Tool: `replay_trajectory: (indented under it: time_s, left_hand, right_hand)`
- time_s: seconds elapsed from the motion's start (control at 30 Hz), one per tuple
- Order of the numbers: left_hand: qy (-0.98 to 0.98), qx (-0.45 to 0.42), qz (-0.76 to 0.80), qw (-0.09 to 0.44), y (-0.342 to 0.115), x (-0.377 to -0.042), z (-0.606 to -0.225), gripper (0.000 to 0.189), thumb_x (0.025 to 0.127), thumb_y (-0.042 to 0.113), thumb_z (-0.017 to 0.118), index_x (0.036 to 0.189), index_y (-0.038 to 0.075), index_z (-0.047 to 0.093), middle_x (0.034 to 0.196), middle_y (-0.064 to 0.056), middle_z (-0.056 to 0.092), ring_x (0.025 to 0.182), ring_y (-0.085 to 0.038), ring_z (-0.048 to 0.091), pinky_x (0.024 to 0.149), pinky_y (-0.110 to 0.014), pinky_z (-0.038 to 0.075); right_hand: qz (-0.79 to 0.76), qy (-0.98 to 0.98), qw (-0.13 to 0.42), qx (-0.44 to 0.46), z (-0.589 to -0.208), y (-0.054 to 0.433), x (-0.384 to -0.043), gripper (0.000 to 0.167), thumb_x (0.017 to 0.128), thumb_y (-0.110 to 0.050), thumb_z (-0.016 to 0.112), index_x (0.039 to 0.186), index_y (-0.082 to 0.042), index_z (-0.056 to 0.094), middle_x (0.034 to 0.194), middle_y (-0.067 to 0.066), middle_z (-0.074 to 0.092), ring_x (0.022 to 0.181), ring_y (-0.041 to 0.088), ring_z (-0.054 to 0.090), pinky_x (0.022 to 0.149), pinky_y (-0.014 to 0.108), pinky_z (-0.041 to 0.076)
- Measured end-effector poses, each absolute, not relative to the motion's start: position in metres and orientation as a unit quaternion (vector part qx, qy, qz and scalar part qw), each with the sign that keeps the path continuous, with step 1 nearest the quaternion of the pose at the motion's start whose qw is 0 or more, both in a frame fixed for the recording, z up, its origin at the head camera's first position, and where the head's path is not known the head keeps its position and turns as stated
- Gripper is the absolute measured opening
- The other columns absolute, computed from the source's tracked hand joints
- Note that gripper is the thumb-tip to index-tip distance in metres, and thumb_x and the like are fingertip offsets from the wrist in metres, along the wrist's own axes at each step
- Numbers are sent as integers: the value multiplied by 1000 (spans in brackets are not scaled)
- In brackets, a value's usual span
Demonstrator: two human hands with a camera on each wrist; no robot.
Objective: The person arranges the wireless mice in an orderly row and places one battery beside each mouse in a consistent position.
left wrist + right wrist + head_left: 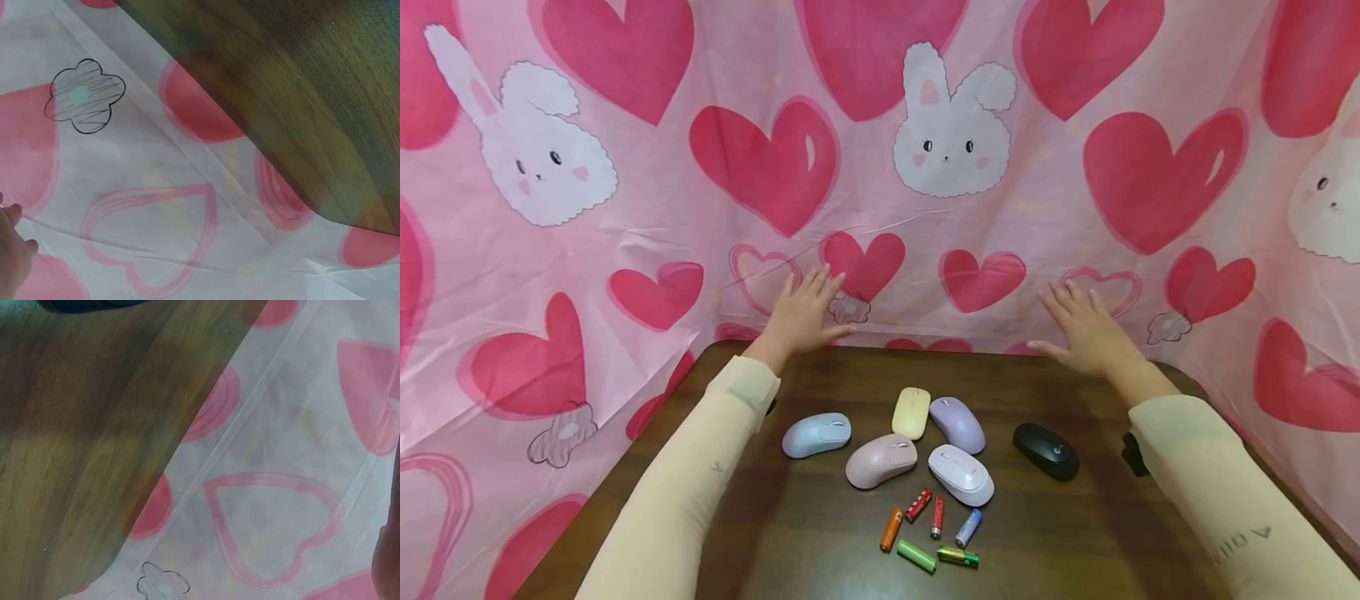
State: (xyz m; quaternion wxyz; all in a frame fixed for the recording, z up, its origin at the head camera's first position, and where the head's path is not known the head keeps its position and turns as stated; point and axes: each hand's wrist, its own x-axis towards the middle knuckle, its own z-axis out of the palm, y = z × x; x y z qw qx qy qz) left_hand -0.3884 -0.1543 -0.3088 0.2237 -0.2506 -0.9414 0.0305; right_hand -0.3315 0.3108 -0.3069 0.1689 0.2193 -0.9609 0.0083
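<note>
Both hands are raised over the table's far edge, fingers spread. The left hand (802,314) holds nothing, and the blue mouse (817,435) is the mouse nearest it. On the other side the right hand (1086,329) is likewise bare, with the black mouse (1046,451) below it. Between them sit a yellow mouse (912,413), a purple mouse (957,424), a pink mouse (882,461) and a white mouse (961,474). In front lie several loose batteries, among them an orange battery (891,530), a light green battery (917,556) and a blue battery (968,527).
The dark wooden table (790,533) has rounded far corners. A pink curtain (865,208) printed with hearts and rabbits hangs behind it and along both sides. Two red batteries and a green-gold battery (958,557) lie among the others.
</note>
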Motion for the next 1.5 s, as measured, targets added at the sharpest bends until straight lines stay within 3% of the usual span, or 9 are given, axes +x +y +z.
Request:
replay_trajectory:
  time_s: [0.47, 0.83, 1.07, 1.27, 1.5]
  left_hand:
    - [-927, -287, -38, 240, -162, -374, -314, 94, 82, 53, 70, 153, 10, 27, 155, -21, 25, 141, -37, 25, 110, -60, 11]
    - [-924, -300, -79, 223, -164, -364, -324, 92, 82, 46, 74, 152, 8, 27, 153, -20, 30, 139, -34, 29, 110, -57, 17]
    - [-928, -294, -106, 202, -168, -357, -327, 92, 83, 44, 74, 153, 10, 26, 154, -18, 30, 136, -38, 32, 110, -55, 21]
    - [-930, -292, -123, 185, -173, -351, -333, 91, 83, 42, 75, 153, 12, 26, 154, -18, 30, 136, -39, 32, 108, -56, 23]
    - [-931, -291, -144, 168, -178, -345, -340, 90, 85, 42, 73, 155, 16, 23, 156, -14, 27, 138, -37, 31, 108, -58, 24]
  right_hand:
    - [45, -955, 142, 255, -319, 296, -311, 83, 88, -48, 67, 147, 1, 36, 148, 28, 34, 137, 46, 27, 110, 57, 15]
    - [57, -959, 126, 247, -330, 295, -293, 78, 88, -47, 67, 145, -2, 40, 144, 26, 41, 130, 46, 39, 101, 61, 32]
    - [67, -954, 148, 254, -337, 302, -285, 73, 88, -43, 69, 142, -1, 44, 139, 24, 49, 125, 44, 46, 98, 60, 36]
    - [79, -962, 120, 232, -345, 309, -276, 73, 89, -50, 64, 140, -1, 47, 134, 27, 52, 121, 47, 49, 95, 61, 38]
    - [89, -964, 108, 227, -352, 314, -270, 70, 88, -46, 68, 137, 2, 50, 133, 26, 53, 121, 46, 49, 95, 60, 38]
